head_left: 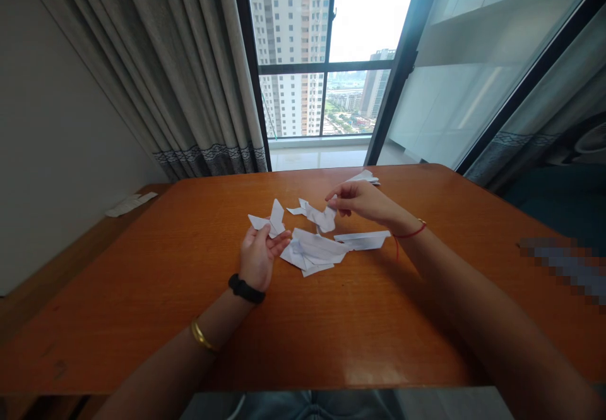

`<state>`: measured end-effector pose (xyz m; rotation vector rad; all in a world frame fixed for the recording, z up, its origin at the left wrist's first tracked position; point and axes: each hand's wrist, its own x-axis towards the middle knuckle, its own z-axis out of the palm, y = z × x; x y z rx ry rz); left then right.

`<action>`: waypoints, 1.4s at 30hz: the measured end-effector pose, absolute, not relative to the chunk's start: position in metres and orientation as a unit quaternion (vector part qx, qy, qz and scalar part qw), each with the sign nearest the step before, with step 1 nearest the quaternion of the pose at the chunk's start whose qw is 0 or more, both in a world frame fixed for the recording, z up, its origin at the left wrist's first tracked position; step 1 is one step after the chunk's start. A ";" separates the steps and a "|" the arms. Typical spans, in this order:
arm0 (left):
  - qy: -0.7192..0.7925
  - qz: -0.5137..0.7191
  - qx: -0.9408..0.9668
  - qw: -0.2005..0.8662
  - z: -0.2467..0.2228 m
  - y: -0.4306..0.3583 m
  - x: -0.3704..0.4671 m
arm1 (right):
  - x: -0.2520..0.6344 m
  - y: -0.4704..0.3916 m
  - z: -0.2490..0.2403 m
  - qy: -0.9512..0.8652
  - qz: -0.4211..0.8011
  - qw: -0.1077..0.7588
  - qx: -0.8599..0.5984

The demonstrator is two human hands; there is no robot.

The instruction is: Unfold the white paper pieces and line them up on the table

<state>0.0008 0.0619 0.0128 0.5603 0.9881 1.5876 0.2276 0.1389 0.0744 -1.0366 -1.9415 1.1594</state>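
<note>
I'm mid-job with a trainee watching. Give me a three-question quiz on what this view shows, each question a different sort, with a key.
1. True or false: the left hand holds nothing.
2. Which arm bears the gold bangle? A) right; B) left; C) both.
3. What does the right hand hold?

Key:
1. False: it holds a folded paper.
2. B.
3. A second paper, also white and folded.
</note>
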 end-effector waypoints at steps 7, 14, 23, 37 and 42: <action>0.416 0.660 0.264 0.567 0.016 0.061 0.000 | 0.229 0.138 0.076 -0.691 0.494 0.419 -0.322; 0.355 0.433 0.346 0.753 0.015 0.049 0.004 | 0.211 0.125 0.074 -0.750 0.543 0.309 -0.218; 0.291 0.334 0.397 0.804 0.012 0.043 0.003 | 0.205 0.124 0.066 -0.785 0.543 0.231 -0.188; 0.424 0.503 0.378 0.651 0.006 0.051 0.008 | 0.194 0.125 0.056 -0.701 0.541 0.311 -0.346; 0.422 0.543 0.368 0.626 0.005 0.053 0.007 | 0.193 0.127 0.055 -0.645 0.435 0.456 -0.433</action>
